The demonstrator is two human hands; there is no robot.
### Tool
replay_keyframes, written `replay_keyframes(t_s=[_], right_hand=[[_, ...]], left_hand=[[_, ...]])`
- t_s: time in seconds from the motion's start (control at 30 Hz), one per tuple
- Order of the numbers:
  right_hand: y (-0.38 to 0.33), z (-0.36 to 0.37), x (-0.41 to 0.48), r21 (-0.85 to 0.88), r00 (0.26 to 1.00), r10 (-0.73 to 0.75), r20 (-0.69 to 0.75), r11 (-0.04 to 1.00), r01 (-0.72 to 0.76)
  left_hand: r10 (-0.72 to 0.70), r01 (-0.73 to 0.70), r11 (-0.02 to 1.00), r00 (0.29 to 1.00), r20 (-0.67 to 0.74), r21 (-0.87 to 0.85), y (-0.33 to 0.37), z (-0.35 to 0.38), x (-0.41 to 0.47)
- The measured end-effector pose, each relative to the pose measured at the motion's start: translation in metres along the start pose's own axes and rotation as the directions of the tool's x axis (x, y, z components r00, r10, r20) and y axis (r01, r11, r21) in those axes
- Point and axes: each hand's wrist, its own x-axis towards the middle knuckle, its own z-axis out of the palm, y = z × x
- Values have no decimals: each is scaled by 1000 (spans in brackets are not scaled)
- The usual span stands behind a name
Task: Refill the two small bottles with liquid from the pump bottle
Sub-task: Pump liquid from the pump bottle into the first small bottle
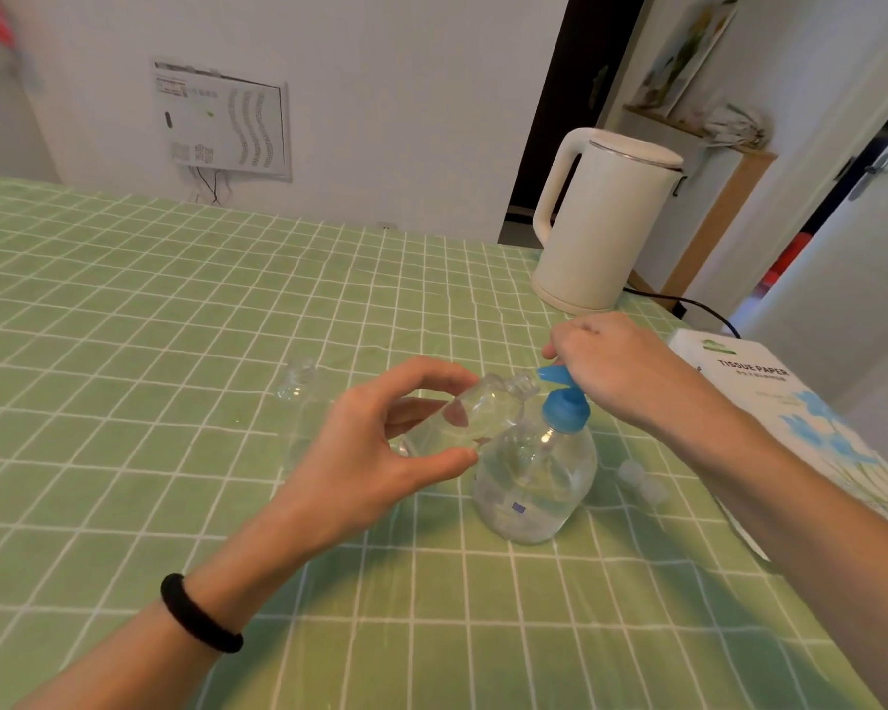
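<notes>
Gripping the small bottle (475,415) in my left hand (370,453), right hand (621,361) curled on the pump head (566,408), I should align its mouth with the spout (552,374), pressing slowly.

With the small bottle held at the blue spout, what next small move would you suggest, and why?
Probably press the pump head down with the right hand, which grips it. The left hand holds the small bottle tilted, its open mouth at the blue spout of the pump bottle, so a stroke should send liquid in.
</notes>
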Motion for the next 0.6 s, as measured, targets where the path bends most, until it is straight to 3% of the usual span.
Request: replay_keyframes(t_s=[0.6], right_hand=[[-7,-5,-7,33,999,18,39,999,-19]], left_hand=[[-22,22,999,1000,1,30,1,0,-1]])
